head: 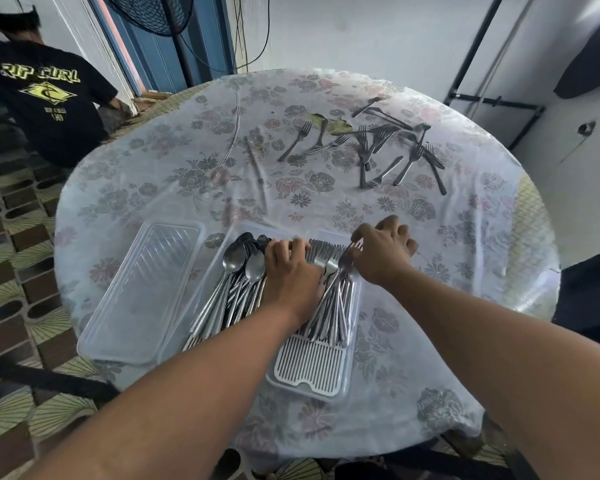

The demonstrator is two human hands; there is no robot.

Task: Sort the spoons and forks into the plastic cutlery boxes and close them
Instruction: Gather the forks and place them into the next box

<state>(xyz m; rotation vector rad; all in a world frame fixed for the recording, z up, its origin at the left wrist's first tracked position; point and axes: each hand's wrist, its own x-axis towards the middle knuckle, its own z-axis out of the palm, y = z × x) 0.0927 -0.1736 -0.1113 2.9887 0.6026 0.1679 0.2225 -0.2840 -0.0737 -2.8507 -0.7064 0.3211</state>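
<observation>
Two clear plastic cutlery boxes stand side by side at the near part of the round table. The left box [179,336] holds several spoons [238,271]. The right box [326,386], with a white ribbed insert, holds a stack of forks [336,303]. My left hand [290,271] rests on the forks near their heads, fingers over them. My right hand [383,254] is at the right box's far corner and pinches the head of a fork [347,259]. Several loose forks [378,147] lie scattered at the far side. A clear lid [142,292] lies left of the boxes.
The table [174,174] wears a flowered cloth under clear plastic, torn near the far middle [326,123]. A person in a black T-shirt [45,98] stands beyond the table's left edge. A fan stand [181,46] and cables are behind. Patterned floor tiles lie to the left.
</observation>
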